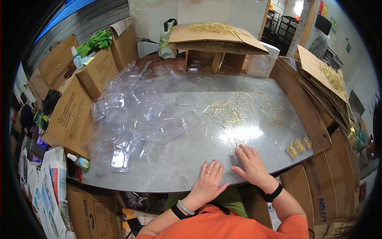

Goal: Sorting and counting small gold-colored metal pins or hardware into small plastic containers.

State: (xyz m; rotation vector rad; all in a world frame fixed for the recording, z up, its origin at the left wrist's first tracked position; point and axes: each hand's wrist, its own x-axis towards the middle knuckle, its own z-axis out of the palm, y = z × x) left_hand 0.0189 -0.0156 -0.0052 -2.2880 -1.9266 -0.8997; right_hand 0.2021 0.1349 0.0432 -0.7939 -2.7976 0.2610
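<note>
**Head view: gold wires (227,112) at the right hand (254,169), print on the cartons around**

We see writing mostly on the cardboard. The left-hand carton (71,115) carries rows of small dark characters; the carton below the bench (175,175) at lower left (81,213) and the one at lower right (318,195) bear bold blue lettering. The newspapers (49,195) at the far left are covered in print and coloured pictures, too fine for us to read. A spray bottle (77,59) has a small label, unreadable from here.

The wires are thin, shiny and gold, some curled at an end. They lie in a loose tangle across the right half of the bench, with a small heap (239,147) nearer us, under the right fingertips. Three gold bundles (298,147) stand in a row near the right edge. Clear plastic boxes (147,107) pile up over the left half, glossy and overlapping.

We see the left hand (209,179) lying palm down near the front edge, its grip loose and empty, fingers stretched out. The right hand's grip has thumb and fingers spread, fingertips at the small heap; we cannot tell whether it has hold of anything.
</note>
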